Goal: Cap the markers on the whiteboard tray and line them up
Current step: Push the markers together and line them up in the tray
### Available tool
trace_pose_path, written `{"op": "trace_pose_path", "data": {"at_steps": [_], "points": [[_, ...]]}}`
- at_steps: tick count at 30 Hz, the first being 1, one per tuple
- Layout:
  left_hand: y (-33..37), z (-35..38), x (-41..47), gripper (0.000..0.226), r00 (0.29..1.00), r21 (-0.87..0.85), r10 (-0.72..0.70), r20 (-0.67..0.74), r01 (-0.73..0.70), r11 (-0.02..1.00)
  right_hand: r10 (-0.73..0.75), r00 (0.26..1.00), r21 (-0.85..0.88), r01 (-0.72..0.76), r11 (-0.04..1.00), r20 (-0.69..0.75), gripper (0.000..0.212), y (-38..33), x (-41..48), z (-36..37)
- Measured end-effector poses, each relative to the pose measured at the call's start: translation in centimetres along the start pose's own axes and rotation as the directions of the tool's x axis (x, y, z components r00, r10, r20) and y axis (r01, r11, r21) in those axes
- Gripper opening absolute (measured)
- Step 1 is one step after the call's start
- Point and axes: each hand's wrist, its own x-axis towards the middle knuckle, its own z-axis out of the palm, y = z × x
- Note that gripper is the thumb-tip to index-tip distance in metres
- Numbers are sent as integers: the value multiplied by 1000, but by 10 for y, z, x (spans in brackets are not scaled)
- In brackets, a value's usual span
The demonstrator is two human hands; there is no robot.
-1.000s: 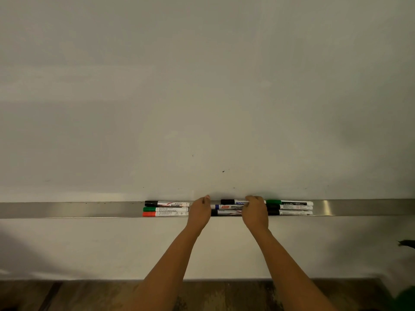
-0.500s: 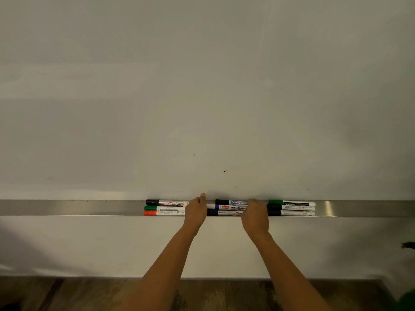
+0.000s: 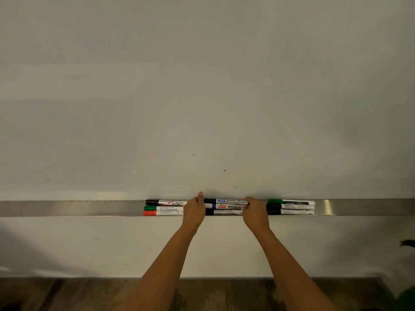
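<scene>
Steel tray (image 3: 67,208) under the whiteboard (image 3: 202,97) carries nine capped markers (image 3: 292,206) in three trios. Left hand (image 3: 194,209) and right hand (image 3: 254,211) bracket the middle trio (image 3: 226,206), one touching each end; their fingers (image 3: 248,202) are mostly hidden, so pressing or gripping cannot be told.

Nine capped white markers (image 3: 231,207) lie lengthwise in the steel tray (image 3: 67,208), three abreast: left group (image 3: 164,208) capped black, green, orange; middle group (image 3: 229,201) black, blue, black; right group (image 3: 292,207) green, black, black.
</scene>
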Motion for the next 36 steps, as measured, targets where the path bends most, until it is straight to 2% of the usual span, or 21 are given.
{"op": "trace_pose_path", "data": {"at_steps": [3, 8, 11, 13, 17, 20, 25, 27, 30, 33, 36], "points": [[0, -5, -2, 48, 999, 36, 39, -11, -38, 999, 11, 1000, 40, -10, 999, -6, 19, 1, 1, 1], [-8, -36, -4, 43, 965, 163, 244, -94, -227, 960, 57, 998, 106, -53, 993, -38, 22, 3, 7, -3], [-37, -61, -10, 31, 908, 303, 401, -122, -350, 886, 42, 999, 105, -39, 994, -25, 25, 3, 8, -3], [-59, -74, -13, 38, 879, 456, 474, -49, -402, 794, 29, 999, 91, -27, 996, -17, 28, 3, 9, -3], [-88, -83, -12, 51, 907, 607, 405, 114, -386, 694, -11, 1000, 67, 10, 998, 18, 29, 0, 10, 0], [-95, -79, -11, 56, 919, 676, 358, 165, -370, 638, -41, 999, 50, 39, 998, 36, 28, -3, 9, 4], [-97, -76, -10, 59, 922, 713, 350, 164, -356, 605, -41, 998, 33, 39, 999, 54, 28, -9, 8, 11], [-97, -76, -10, 72, 924, 712, 346, 164, -353, 607, -38, 997, 8, 38, 999, 68, 28, -12, 9, 13], [-95, -76, -8, 78, 928, 716, 339, 156, -343, 608, -30, 996, -16, 32, 999, 79, 28, -16, 11, 17], [-93, -75, -7, 99, 934, 724, 323, 156, -330, 606, -13, 997, -2, 14, 1000, 80, 30, -17, 11, 19], [-91, -75, -8, 103, 937, 715, 312, 155, -325, 620, -19, 998, 41, 17, 999, 59, 30, -14, 11, 15]]}}
